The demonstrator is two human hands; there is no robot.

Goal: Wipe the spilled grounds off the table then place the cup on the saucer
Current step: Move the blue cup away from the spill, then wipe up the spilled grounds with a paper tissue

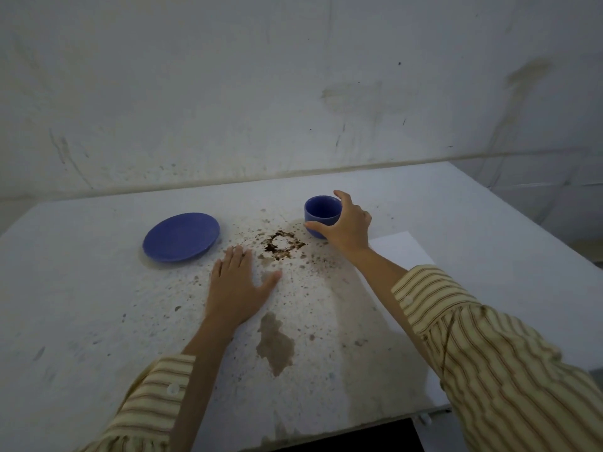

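A blue cup stands upright on the white table, right of centre, and my right hand is wrapped around its right side. A ring of dark brown grounds lies just left of the cup, with specks scattered around it. The blue saucer sits empty further left. My left hand lies flat on the table with fingers spread, between the saucer and the grounds.
A white sheet, paper or cloth, lies under my right forearm. A brownish stain marks the table nearer to me. A smudged wall rises right behind the table. The table's near edge is at the bottom right.
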